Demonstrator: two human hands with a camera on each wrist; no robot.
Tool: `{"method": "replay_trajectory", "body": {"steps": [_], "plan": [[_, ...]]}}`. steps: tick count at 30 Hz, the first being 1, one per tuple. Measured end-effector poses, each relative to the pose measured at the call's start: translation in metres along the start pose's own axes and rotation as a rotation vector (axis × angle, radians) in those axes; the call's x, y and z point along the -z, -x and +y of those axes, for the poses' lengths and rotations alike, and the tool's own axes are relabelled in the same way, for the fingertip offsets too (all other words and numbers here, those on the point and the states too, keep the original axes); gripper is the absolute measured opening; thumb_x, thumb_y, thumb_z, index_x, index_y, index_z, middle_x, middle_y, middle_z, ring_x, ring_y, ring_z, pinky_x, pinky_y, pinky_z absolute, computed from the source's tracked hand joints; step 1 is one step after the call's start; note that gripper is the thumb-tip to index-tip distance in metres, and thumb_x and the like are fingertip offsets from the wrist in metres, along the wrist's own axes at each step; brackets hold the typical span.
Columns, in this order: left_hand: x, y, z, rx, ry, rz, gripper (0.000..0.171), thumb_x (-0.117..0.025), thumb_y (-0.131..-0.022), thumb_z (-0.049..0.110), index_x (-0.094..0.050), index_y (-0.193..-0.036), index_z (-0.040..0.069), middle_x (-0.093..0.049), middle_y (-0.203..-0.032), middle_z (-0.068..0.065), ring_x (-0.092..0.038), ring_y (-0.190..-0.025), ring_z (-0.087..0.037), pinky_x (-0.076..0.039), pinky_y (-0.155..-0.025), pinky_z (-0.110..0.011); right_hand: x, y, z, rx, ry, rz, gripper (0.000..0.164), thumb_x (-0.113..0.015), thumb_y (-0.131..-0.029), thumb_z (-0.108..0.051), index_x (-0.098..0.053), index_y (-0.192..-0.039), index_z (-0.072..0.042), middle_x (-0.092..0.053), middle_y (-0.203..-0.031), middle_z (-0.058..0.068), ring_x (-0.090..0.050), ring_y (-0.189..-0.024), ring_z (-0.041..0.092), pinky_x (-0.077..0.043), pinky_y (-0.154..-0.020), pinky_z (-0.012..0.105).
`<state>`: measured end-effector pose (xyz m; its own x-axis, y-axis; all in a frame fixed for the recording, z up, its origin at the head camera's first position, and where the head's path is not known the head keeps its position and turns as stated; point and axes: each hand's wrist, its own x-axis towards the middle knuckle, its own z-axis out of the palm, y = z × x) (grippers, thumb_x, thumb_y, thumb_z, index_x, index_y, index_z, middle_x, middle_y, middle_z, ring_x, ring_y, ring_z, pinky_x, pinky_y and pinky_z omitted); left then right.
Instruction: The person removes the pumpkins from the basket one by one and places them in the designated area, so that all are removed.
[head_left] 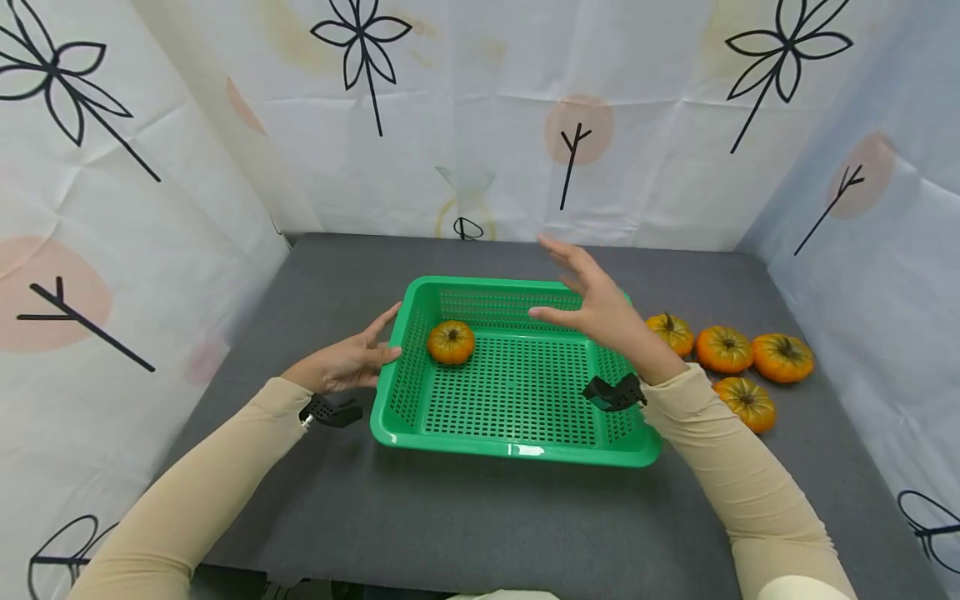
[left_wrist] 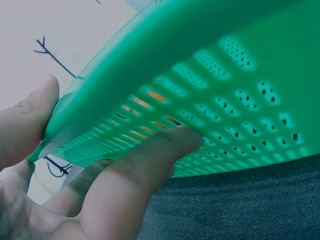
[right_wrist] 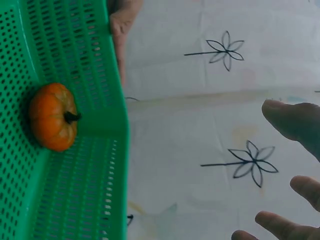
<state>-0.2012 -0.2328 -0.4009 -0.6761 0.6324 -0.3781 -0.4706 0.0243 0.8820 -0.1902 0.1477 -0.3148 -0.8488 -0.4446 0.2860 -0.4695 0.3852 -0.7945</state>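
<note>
A green plastic basket (head_left: 517, 454) with slotted walls stands on the grey table, a small orange pumpkin (head_left: 451, 342) lying inside near its left wall. My left hand (head_left: 352, 360) grips the basket's left side. In the left wrist view the thumb lies at the rim, and fingers (left_wrist: 150, 165) press the slotted wall from outside. Over the basket's right part hovers my right hand (head_left: 600, 304), fingers spread and holding nothing. The right wrist view shows the same pumpkin (right_wrist: 54, 117) with its dark stem, and the spread fingertips apart from the basket.
Several more orange pumpkins (head_left: 723, 349) sit grouped on the table (head_left: 450, 525) to the right of the basket, partly behind my right forearm. White cloth (head_left: 480, 125) printed with plant drawings encloses the table at the back and both sides.
</note>
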Motion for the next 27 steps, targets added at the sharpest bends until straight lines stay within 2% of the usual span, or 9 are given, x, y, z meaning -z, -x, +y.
{"method": "replay_trajectory", "body": {"steps": [5, 10, 15, 20, 27], "plan": [[0.001, 0.000, 0.000, -0.002, 0.010, -0.007, 0.088, -0.048, -0.102, 0.007, 0.010, -0.150, 0.051, -0.013, -0.157, -0.025, -0.060, -0.118, -0.033, -0.051, -0.095, -0.055, -0.037, -0.020, 0.010, -0.012, 0.028, -0.120, 0.087, -0.079, -0.082, -0.019, -0.029, -0.153, -0.024, -0.029, -0.155, 0.005, -0.031, -0.142, 0.028, -0.035, -0.114, 0.053], [0.001, 0.001, 0.001, 0.002, 0.028, -0.003, 0.087, -0.046, -0.102, 0.006, 0.010, -0.150, 0.052, -0.016, -0.156, -0.028, -0.062, -0.115, -0.033, -0.052, -0.093, -0.053, -0.076, -0.038, 0.029, -0.118, 0.038, -0.202, 0.084, -0.080, -0.082, -0.022, -0.033, -0.152, -0.020, -0.033, -0.153, 0.008, -0.034, -0.140, 0.032, -0.039, -0.111, 0.052], [0.002, 0.001, 0.001, 0.006, 0.029, -0.005, 0.087, -0.045, -0.103, 0.005, 0.012, -0.150, 0.051, -0.016, -0.155, -0.029, -0.063, -0.114, -0.032, -0.052, -0.093, -0.053, -0.105, -0.049, 0.045, -0.202, 0.060, -0.256, 0.083, -0.080, -0.082, -0.024, -0.034, -0.151, -0.017, -0.033, -0.152, 0.010, -0.038, -0.137, 0.033, -0.043, -0.108, 0.051], [0.002, 0.000, 0.000, 0.005, 0.018, -0.002, 0.087, -0.046, -0.102, 0.006, 0.010, -0.149, 0.053, -0.014, -0.157, -0.026, -0.060, -0.117, -0.034, -0.050, -0.094, -0.056, -0.119, -0.051, 0.055, -0.201, 0.116, -0.296, 0.084, -0.081, -0.081, -0.024, -0.034, -0.151, -0.016, -0.031, -0.154, 0.009, -0.034, -0.140, 0.031, -0.038, -0.112, 0.050], [0.001, -0.001, -0.001, 0.003, 0.007, -0.003, 0.087, -0.047, -0.102, 0.007, 0.011, -0.150, 0.052, -0.014, -0.157, -0.026, -0.058, -0.120, -0.037, -0.049, -0.095, -0.057, -0.127, -0.057, 0.064, -0.173, 0.135, -0.306, 0.083, -0.081, -0.081, -0.024, -0.036, -0.150, -0.015, -0.033, -0.154, 0.009, -0.033, -0.141, 0.029, -0.037, -0.113, 0.049]]}}
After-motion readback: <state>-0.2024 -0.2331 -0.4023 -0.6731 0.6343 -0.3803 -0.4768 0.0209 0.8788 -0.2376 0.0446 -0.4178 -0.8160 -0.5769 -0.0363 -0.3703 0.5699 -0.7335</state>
